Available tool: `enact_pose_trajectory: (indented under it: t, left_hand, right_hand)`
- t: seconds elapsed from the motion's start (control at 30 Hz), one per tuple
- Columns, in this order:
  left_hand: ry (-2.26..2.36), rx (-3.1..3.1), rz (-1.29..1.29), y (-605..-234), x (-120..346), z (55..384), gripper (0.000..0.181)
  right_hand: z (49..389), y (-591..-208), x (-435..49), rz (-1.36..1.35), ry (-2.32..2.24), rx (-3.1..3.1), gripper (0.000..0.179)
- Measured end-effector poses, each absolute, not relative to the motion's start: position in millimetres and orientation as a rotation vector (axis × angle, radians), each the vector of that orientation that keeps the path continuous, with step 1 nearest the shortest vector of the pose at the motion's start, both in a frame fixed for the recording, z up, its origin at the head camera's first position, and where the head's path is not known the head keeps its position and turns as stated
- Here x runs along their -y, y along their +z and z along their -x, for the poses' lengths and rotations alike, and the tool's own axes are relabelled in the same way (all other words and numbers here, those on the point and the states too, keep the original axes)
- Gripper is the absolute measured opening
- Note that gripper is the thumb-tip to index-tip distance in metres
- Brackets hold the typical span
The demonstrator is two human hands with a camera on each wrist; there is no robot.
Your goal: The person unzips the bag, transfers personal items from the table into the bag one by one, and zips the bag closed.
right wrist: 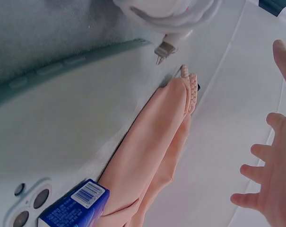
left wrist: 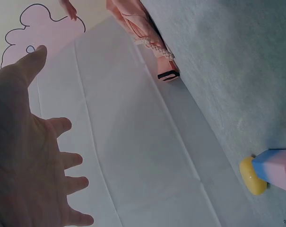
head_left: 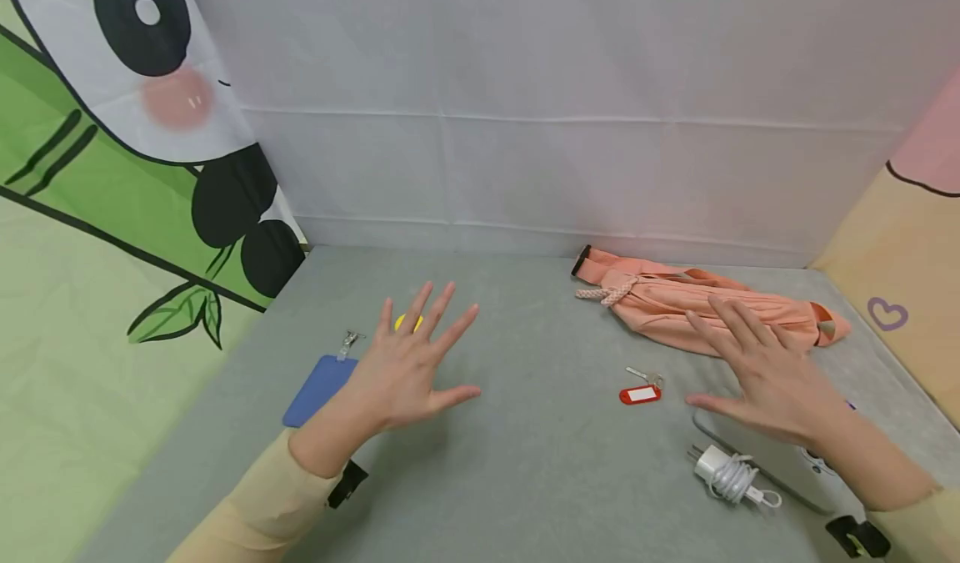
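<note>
My left hand [head_left: 408, 367] is held over the left half of the table, fingers spread, holding nothing. Beside it lies a blue badge holder [head_left: 322, 389] with a metal clip. A yellow rounded object [left wrist: 253, 176] touches a blue-and-pink box [left wrist: 277, 170]; the head view hides most of both behind this hand. My right hand [head_left: 780, 379], also spread and without anything in it, hovers in front of a folded peach drawstring bag [head_left: 675, 313]. Below it are a phone [right wrist: 86, 127], mostly covered in the head view, and a blue box [right wrist: 76, 203] with a barcode.
A key with a red tag [head_left: 641, 394] lies left of the right hand. Nearer the front is a white charger [head_left: 731, 473] wrapped in its cable. The grey table [head_left: 525, 463] meets a pale cloth wall [head_left: 525, 171] at the back; printed cloths hang at both sides.
</note>
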State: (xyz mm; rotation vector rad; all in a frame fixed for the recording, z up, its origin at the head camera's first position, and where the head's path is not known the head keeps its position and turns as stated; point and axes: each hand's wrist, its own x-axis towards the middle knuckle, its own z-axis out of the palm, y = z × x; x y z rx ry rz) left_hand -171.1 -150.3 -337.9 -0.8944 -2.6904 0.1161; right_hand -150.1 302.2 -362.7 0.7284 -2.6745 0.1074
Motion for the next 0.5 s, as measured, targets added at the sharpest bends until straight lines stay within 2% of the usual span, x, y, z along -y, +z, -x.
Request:
enact_pose_trajectory:
  t: [0.5]
  left_hand:
    - [0.090, 2.715, 0.908, -336, 150, 186, 0.091]
  right_hand:
    - [166, -360, -314, -0.734, 0.149, 2.725, 0.099]
